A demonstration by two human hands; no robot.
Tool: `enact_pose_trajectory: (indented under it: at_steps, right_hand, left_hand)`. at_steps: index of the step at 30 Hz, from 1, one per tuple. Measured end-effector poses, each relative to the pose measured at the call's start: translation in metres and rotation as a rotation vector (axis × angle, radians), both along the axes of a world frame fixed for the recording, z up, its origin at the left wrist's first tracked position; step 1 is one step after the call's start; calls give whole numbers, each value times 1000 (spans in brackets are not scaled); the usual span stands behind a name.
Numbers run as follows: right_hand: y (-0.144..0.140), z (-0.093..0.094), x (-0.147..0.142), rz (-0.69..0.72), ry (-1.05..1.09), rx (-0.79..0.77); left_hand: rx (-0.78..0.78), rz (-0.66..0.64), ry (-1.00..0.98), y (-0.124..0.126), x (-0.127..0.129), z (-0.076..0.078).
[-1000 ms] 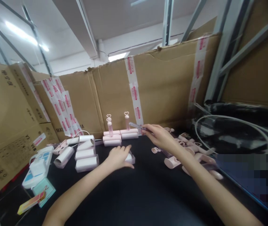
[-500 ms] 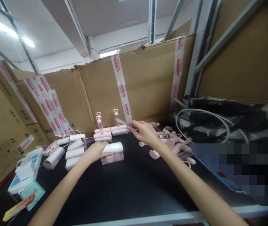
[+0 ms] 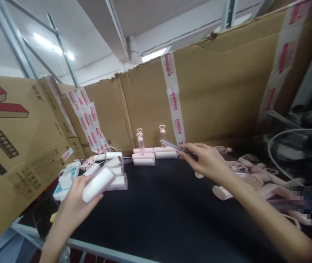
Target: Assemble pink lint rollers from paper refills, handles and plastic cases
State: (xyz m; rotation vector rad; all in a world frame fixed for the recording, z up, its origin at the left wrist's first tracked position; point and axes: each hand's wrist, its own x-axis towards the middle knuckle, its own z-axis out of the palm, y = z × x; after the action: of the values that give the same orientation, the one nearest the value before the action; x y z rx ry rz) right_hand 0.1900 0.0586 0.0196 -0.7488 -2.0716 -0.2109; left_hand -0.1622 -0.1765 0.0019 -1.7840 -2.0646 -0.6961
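Observation:
My left hand (image 3: 75,199) is closed around a white roll (image 3: 99,185), lifted in front of the white rolls at the left; its lower side is hidden by my fingers. Between the thumb and fingers of my right hand (image 3: 203,159) is a thin clear plastic piece (image 3: 169,144), its tip pointing left. Behind that tip stands a pink heart-topped handle (image 3: 162,132) above a pink and white roller (image 3: 166,154). Another pink and white roller (image 3: 143,160), with heart-topped handles (image 3: 140,140), sits to its left.
White rolls (image 3: 117,182) in clear cases lie at the left, beside a white and blue power strip (image 3: 67,179). Pink parts (image 3: 251,180) are heaped at the right. Cardboard walls (image 3: 216,91) stand behind the black table (image 3: 161,212). A white cable (image 3: 274,146) loops at the far right.
My left hand has lifted the white roll, with the pale case below it, off the table and carried it left. My right hand keeps the clear piece. The view has turned left.

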Motion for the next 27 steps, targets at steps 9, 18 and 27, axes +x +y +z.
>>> enact_pose_trajectory:
  at_steps: [9,18,27]
  right_hand:
    - [7,9,-40,66,224,-399]
    - [55,3,-141,-4,46,-578]
    - [-9,19,-66,468,-49,-488]
  left_hand:
    - [-89,595,57,45,-63,-82]
    - [172,546,57,71,-10,-61]
    - [-139,-642,-148,109,111,8]
